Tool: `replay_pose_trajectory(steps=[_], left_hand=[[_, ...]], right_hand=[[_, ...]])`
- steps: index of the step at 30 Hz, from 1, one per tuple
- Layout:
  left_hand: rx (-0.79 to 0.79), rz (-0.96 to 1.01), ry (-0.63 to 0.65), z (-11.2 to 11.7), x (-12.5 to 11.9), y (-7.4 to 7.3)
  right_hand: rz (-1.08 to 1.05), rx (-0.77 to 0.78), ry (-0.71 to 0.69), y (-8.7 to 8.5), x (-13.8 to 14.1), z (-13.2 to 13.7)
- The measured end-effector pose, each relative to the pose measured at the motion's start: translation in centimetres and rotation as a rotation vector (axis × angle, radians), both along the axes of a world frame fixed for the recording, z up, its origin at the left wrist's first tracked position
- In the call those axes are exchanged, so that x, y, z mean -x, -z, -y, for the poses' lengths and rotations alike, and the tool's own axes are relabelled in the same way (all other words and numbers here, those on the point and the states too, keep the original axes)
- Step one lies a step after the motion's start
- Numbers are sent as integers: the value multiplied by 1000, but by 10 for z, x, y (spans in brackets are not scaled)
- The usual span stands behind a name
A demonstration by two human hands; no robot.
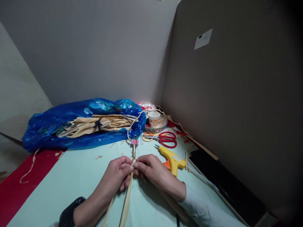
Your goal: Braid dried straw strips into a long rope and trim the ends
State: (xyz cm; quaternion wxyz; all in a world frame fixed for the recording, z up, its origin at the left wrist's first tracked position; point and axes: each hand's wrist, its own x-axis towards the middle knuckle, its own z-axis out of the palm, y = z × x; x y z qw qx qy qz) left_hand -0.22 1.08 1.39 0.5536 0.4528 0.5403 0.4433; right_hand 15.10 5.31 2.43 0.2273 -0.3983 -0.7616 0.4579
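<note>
A braid of pale dried plant strips (133,153) hangs from a pink binder clip (134,142) and runs down toward me. My left hand (120,171) pinches the braid's lower end from the left, thumb and fingers closed. Close against it, my right hand (149,168) grips the same spot from the right. Below the hands, a long loose strip (126,201) and a thinner one trail to the bottom edge. The fingers hide the exact crossing of the strips. To the right of my right hand lies a yellow glue gun (174,159) with an orange trigger.
A blue plastic bag (54,115) at the back left holds a tied bundle of dried strips (104,124). Red-handled scissors (167,139) lie near a paper cup (154,119) on a woven disc (161,124). A black flat object (227,184) rests along the right wall.
</note>
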Motion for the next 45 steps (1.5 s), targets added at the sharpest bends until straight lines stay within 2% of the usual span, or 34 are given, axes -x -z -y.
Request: replay_pose_trajectory(steps=[4,7,12,17,21,23,25,28,31,33,37,39,42,45], left_hand=[[-58,-140,-35,5,-7,-1],[-51,-166,-61,8,-10,-3],[-23,-282,-22,5,-4,-5],[-47,-425,-85,6,0,-12],[-196,-806,-179,13,-10,-17],[-302,-964,-212,16,-15,-14],[-427,-1025,-213,18,-18,-7],[-581,-1060,-192,22,-19,2],[-627,-1066,-155,23,-18,2],[-564,-1038,-146,21,-17,-4],[-248,-825,-175,17,-17,-18],[-197,-752,-178,18,-19,-20],[-331,-820,-154,24,-23,-13],[-504,-896,-46,30,-27,-4]], right_hand=[[28,-69,2,-2,-1,0],[54,-125,18,-4,-1,3],[103,-219,79,-6,-1,9],[152,-249,103,-8,0,8],[223,-312,155,-5,5,14],[247,-363,187,-2,7,17],[253,-384,195,1,9,19],[223,-336,194,3,9,18],[157,-272,186,0,8,15],[129,-255,172,-3,7,13],[139,-253,151,-6,5,15],[139,-249,144,-6,5,16],[102,-241,112,-6,3,16],[72,-212,71,-6,0,14]])
